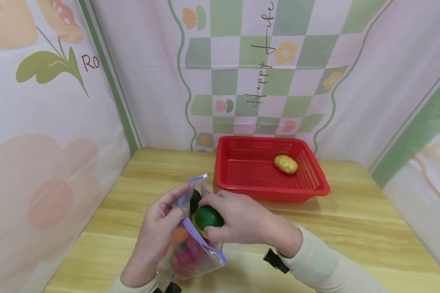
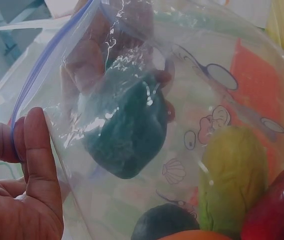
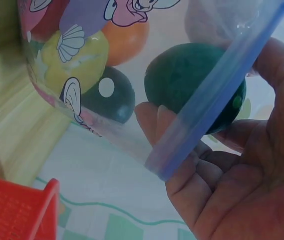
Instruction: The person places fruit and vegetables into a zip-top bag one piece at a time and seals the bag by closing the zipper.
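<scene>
My left hand [image 1: 155, 230] pinches the purple zip edge of a clear printed zip bag [image 1: 212, 263] and holds its mouth apart. At that mouth, the fingers and thumb of my right hand [image 1: 245, 217] grip a smooth dark green rounded fruit or vegetable [image 1: 208, 217], its exact kind unclear. In the right wrist view the green piece [image 3: 181, 75] is partly inside, behind the zip strip [image 3: 201, 110]. Lower in the bag lie a yellow-green oblong piece [image 2: 234, 175], a red piece [image 2: 276, 205], another dark green one [image 2: 164, 222] and an orange one [image 3: 127, 42].
A red plastic basket [image 1: 271, 191] with slotted walls stands at the back of the wooden table [image 1: 352, 244]. In it lies one potato [image 1: 286, 164]. A printed curtain [image 1: 161, 81] hangs behind and at both sides of the table.
</scene>
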The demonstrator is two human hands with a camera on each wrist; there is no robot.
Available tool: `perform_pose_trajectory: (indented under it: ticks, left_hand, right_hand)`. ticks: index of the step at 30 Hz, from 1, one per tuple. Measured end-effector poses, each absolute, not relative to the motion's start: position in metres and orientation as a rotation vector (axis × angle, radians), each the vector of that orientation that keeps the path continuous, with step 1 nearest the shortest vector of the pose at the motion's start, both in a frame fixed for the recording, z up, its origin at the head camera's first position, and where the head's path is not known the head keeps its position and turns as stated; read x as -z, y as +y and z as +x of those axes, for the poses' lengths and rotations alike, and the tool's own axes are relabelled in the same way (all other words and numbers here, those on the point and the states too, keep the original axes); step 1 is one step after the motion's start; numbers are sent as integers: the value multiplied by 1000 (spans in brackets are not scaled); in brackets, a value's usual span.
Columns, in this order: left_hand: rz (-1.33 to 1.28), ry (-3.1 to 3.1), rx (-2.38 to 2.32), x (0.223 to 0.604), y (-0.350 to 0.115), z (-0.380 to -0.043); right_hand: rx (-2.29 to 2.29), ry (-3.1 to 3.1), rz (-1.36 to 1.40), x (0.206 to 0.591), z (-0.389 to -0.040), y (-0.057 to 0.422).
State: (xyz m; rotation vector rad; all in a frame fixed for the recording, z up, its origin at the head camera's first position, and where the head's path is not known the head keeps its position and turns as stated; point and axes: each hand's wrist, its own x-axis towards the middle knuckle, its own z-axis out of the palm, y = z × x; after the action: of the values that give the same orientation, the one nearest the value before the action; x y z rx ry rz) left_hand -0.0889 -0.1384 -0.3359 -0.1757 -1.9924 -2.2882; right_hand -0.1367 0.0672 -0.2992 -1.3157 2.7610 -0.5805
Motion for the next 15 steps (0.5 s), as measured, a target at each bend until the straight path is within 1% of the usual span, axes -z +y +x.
perform_pose_trajectory:
  ticks: [4,10,15]
  left_hand:
    - [-210,-1977,2299,336,-138,-89]
    - [-240,-1974,2319,336,-139,-89]
    - [-244,-1986,2304,337,-139,-89]
  right_hand:
    - [604,2710,-1319,299,-137,68]
    - [636,2622,-1446,300,-140,68]
    - [610,2631,-1483,301,-140,68]
